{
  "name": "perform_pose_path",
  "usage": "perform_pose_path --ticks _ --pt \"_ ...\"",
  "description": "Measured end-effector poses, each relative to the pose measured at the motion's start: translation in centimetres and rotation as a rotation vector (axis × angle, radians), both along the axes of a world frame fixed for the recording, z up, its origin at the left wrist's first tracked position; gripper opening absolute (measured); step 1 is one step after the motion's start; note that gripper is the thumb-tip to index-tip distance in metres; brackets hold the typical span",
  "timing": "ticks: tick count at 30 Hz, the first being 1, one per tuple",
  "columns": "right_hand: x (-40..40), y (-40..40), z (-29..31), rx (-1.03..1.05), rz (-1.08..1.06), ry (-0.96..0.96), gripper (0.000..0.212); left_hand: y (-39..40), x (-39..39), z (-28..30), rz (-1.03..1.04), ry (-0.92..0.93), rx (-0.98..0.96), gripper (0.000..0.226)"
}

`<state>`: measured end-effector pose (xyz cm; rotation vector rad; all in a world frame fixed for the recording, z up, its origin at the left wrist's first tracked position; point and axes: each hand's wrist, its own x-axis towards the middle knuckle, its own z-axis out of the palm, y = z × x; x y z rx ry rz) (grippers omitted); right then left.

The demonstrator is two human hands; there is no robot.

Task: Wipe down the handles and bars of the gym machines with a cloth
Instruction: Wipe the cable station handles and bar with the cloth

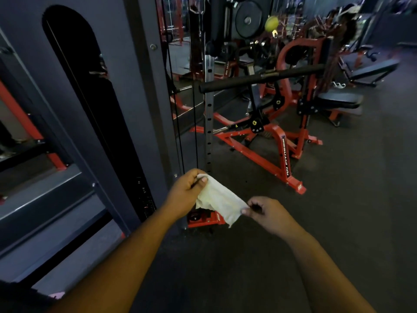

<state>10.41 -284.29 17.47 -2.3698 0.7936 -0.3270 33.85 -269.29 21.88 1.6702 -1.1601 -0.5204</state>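
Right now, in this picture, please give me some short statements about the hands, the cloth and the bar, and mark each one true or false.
1. Both hands hold the cloth. True: the left hand grips one end, the right hand pinches the other.
2. The cloth is touching the black bar. False: it is held low, apart from the bar.
3. The cloth is dark blue. False: it is pale, whitish.
4. The machine frames behind are red. True.
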Motion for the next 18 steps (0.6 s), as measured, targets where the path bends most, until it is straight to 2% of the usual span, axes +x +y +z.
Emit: perform_pose_path --ticks 1,3,5,6,9,10,11,14,16,18 --pt "-0.1 -0.3 0.5 -0.027 0.036 0.05 0.038 -0.6 -0.4 0.6 -0.035 -0.063 0.023 0.011" --pt "0.0 -0.7 1.8 0.042 0.068 0.001 0.075 -1.9 -1.3 2.1 -0.132 -0.164 0.061 0.012" --pt "0.9 -0.1 4.0 0.208 0.105 -0.132 0.083 -3.2 -1.9 3.6 -0.227 -0.242 0.081 0.013" --pt "1.5 0.1 4.7 0.273 0.133 -0.193 0.075 -3.7 -2.1 4.4 -0.26 -0.262 0.084 0.013" --pt "2.5 -0.1 6.1 0.349 0.144 -0.348 0.022 -5.0 -2.5 6.2 -0.276 -0.263 0.062 0.016" --pt "2.6 -0.2 6.5 0.387 0.106 -0.416 0.012 -5.1 -2.6 6.6 -0.248 -0.235 0.032 0.021" --pt "2.8 -0.2 6.8 0.446 0.057 -0.49 0.01 -5.0 -2.7 6.6 -0.203 -0.144 -0.006 0.031" --pt "3.3 -0.5 8.1 0.598 -0.007 -0.651 0.015 -4.0 -3.7 5.7 -0.063 0.457 -0.042 0.064" --pt "3.8 -1.0 8.3 0.633 -0.025 -0.674 0.014 -3.6 -4.4 4.3 -0.116 0.667 0.014 0.058" --pt "4.3 -1.5 8.5 0.635 -0.018 -0.699 0.013 -4.0 -4.5 3.5 -0.165 0.682 -0.006 0.042"
